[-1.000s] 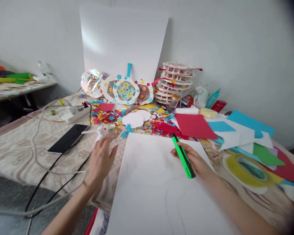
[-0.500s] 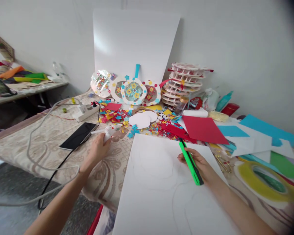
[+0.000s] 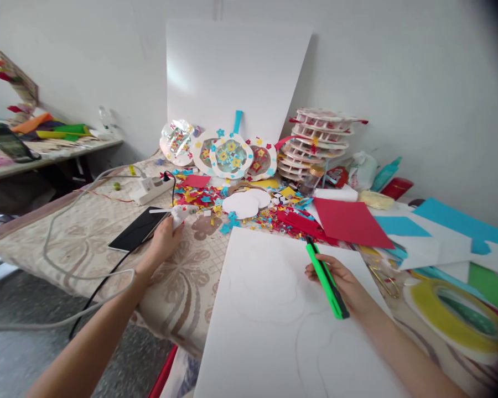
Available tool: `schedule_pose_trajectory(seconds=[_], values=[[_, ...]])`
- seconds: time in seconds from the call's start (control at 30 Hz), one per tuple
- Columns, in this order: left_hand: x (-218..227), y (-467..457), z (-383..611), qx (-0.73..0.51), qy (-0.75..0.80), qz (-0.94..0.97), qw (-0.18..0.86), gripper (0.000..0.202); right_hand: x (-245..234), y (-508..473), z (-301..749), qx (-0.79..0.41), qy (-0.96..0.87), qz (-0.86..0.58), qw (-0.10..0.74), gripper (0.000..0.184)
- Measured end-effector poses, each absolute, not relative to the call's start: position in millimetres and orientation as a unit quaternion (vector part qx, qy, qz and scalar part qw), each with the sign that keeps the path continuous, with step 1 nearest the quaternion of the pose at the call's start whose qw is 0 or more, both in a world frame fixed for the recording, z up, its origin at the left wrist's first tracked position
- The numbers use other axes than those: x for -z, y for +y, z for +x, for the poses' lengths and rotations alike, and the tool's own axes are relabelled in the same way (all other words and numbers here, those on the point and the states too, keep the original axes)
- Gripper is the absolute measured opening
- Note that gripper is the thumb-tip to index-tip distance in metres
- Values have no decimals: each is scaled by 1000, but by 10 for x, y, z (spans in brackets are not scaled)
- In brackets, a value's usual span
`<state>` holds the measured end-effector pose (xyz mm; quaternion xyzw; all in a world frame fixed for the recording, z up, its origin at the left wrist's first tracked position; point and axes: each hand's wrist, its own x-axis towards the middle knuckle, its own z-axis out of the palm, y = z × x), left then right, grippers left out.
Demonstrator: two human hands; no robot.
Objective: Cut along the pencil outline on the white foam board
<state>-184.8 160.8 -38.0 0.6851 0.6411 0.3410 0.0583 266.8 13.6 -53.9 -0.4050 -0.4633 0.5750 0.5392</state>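
My left hand (image 3: pixel 166 237) is closed around a white glue gun (image 3: pixel 178 214) with a pale glue stick poking out to its left. The gun is at the right end of a black phone (image 3: pixel 135 231) lying on the patterned cloth. In my right hand (image 3: pixel 336 276) is a green and black utility knife (image 3: pixel 327 282), held at a slant above a large white board (image 3: pixel 257 331). Faint curved pencil outlines run across that board. Whether the knife's blade is out, I cannot tell.
Colourful paper scraps (image 3: pixel 195 193), white cut-outs (image 3: pixel 240 204) and a red sheet (image 3: pixel 351 222) lie beyond the board. A tape roll (image 3: pixel 427 309) and scissors (image 3: pixel 384 282) are at right. Decorated lanterns (image 3: pixel 231 157), a tiered stack (image 3: pixel 315 143) and a power strip (image 3: pixel 153 190) stand behind.
My left hand has carried the glue gun left, to the phone's edge. The knife stays in my right hand, almost unmoved over the board. The whole view has shifted slightly.
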Motion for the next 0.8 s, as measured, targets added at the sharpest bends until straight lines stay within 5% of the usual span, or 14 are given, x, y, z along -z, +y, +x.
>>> schedule_pose_trajectory(seconds=[0.27,0.57,0.8], values=[[423,1342,-1926,-342,639,687,53,48,602,120,2731,-571,-443,-444,529,35],[178,969,-2156,-323,684,653,44,35,586,140,2727,-573,-430,-447,535,38],[205,604,-1445,-361,551,707,257,23,565,163,2662,-531,-483,-423,553,39]])
